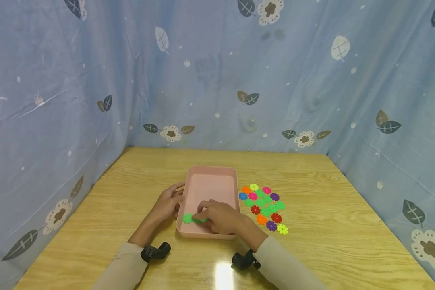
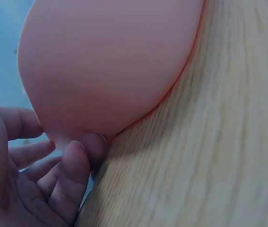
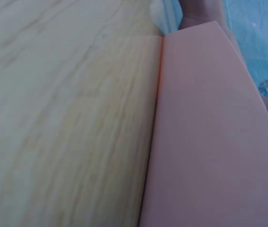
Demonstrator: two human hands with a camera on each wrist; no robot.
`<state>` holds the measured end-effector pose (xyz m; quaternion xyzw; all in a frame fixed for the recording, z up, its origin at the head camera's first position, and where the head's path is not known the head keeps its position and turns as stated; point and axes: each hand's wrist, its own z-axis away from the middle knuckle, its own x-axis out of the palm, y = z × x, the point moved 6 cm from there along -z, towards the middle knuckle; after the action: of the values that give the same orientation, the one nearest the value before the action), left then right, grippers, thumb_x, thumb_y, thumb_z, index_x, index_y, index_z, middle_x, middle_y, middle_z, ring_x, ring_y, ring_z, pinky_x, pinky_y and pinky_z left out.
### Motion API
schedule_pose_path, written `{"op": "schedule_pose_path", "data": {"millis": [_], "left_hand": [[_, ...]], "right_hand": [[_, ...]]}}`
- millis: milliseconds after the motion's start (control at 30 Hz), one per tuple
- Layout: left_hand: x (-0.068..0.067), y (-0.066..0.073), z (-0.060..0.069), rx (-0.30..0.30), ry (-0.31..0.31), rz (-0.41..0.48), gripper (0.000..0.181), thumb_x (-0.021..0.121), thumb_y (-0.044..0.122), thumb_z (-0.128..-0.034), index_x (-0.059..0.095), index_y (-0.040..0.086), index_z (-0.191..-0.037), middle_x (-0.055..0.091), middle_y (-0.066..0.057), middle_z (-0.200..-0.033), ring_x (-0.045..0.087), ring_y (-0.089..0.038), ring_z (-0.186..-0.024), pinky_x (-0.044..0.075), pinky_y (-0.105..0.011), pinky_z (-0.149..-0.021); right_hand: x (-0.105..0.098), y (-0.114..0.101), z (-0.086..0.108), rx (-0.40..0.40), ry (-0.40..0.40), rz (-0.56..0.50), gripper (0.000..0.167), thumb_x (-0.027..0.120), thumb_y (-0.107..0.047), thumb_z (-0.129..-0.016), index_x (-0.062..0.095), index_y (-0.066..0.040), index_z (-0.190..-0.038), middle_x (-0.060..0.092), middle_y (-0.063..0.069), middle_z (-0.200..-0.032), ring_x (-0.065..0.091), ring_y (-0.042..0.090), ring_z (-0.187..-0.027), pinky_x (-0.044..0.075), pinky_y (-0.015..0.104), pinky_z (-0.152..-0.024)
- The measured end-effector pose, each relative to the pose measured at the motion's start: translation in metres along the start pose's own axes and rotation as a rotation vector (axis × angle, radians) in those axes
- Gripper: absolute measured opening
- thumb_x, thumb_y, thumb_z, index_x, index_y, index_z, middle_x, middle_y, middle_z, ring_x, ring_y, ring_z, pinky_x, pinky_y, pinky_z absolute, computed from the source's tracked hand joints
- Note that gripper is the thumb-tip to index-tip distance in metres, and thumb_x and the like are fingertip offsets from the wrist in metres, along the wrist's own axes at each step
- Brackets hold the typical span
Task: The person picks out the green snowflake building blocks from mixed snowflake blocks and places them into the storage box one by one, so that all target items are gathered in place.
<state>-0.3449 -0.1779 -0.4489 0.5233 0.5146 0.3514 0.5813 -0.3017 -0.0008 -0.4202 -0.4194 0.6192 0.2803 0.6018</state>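
Note:
A pink tray (image 1: 211,189) lies on the wooden table. In the head view the left hand (image 1: 167,204) is at its left side; in the left wrist view the fingertips of that hand (image 2: 44,175) touch the outside of the tray wall (image 2: 110,61). The right hand (image 1: 219,216) reaches inside the tray near its front, thumb and fingers pinching a green flower disc (image 1: 199,220). Another green disc (image 1: 187,218) lies in the tray's front left corner. In the right wrist view the tray's outer wall (image 3: 214,142) hides most of the right hand.
Right of the tray, several flower discs lie on the table (image 1: 311,189): green (image 1: 266,212), red (image 1: 255,210), orange (image 1: 262,219), purple (image 1: 271,226), yellow (image 1: 282,229), pink and blue. A patterned blue curtain (image 1: 217,80) stands behind and at both sides.

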Motion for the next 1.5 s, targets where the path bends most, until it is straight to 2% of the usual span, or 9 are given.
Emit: {"op": "schedule_pose_path", "data": {"millis": [167,400,667,833,1067,1233,1500], "left_hand": [[0.0,-0.001,-0.002,-0.007,-0.002,0.0,0.056,0.047,0.005,-0.1022,0.032,0.0,-0.156,0.05,-0.028,-0.147,0.06,-0.017,-0.051,0.051,-0.026,-0.046],[-0.001,0.0,-0.001,-0.02,0.017,-0.009,0.056,0.047,0.006,-0.1021,0.034,0.002,-0.156,0.051,-0.028,-0.147,0.061,-0.017,-0.052,0.051,-0.026,-0.047],[-0.001,0.0,-0.001,-0.02,0.011,-0.009,0.056,0.048,0.006,-0.102,0.034,0.001,-0.156,0.051,-0.029,-0.146,0.06,-0.017,-0.053,0.051,-0.027,-0.047],[0.0,-0.001,0.0,-0.017,0.002,0.002,0.056,0.047,0.006,-0.1031,0.032,0.0,-0.156,0.05,-0.029,-0.146,0.059,-0.018,-0.052,0.051,-0.03,-0.046],[0.001,-0.001,0.001,-0.005,0.0,0.007,0.055,0.048,0.005,-0.1029,0.033,0.0,-0.156,0.052,-0.029,-0.145,0.059,-0.017,-0.051,0.051,-0.029,-0.045],[0.001,0.0,0.001,-0.003,-0.002,0.006,0.056,0.048,0.005,-0.1026,0.034,0.0,-0.156,0.052,-0.029,-0.145,0.06,-0.017,-0.052,0.051,-0.028,-0.046],[0.0,-0.001,0.0,-0.007,-0.004,-0.002,0.055,0.048,0.006,-0.1023,0.034,0.0,-0.156,0.052,-0.029,-0.145,0.059,-0.017,-0.053,0.05,-0.028,-0.046]], "right_hand": [[-0.001,0.001,-0.002,0.028,-0.028,-0.03,0.04,0.069,-0.007,-0.095,0.072,-0.029,-0.129,0.064,-0.009,-0.121,0.055,0.01,-0.093,0.046,0.015,-0.07],[-0.002,0.0,-0.006,0.073,-0.075,-0.067,0.042,0.068,-0.009,-0.096,0.071,-0.034,-0.13,0.061,-0.013,-0.119,0.049,0.007,-0.087,0.042,0.018,-0.061],[-0.001,-0.003,-0.007,0.027,-0.073,-0.051,0.042,0.072,-0.006,-0.093,0.073,-0.031,-0.128,0.062,-0.011,-0.114,0.05,0.007,-0.084,0.042,0.015,-0.07],[0.001,-0.004,-0.007,0.029,-0.077,-0.058,0.041,0.073,-0.008,-0.093,0.074,-0.031,-0.126,0.063,-0.011,-0.113,0.049,0.007,-0.084,0.042,0.015,-0.067],[0.001,-0.005,-0.007,0.026,-0.081,0.0,0.044,0.073,-0.009,-0.092,0.072,-0.034,-0.129,0.065,-0.01,-0.116,0.05,0.009,-0.087,0.044,0.016,-0.067],[-0.001,-0.005,-0.008,0.045,-0.089,-0.024,0.046,0.073,-0.008,-0.092,0.071,-0.034,-0.129,0.064,-0.011,-0.118,0.05,0.009,-0.089,0.044,0.016,-0.065],[-0.002,-0.012,-0.01,0.005,-0.103,0.071,0.033,0.067,-0.031,-0.099,0.069,-0.043,-0.129,0.061,-0.013,-0.121,0.042,0.01,-0.085,0.039,0.018,-0.053]]}}
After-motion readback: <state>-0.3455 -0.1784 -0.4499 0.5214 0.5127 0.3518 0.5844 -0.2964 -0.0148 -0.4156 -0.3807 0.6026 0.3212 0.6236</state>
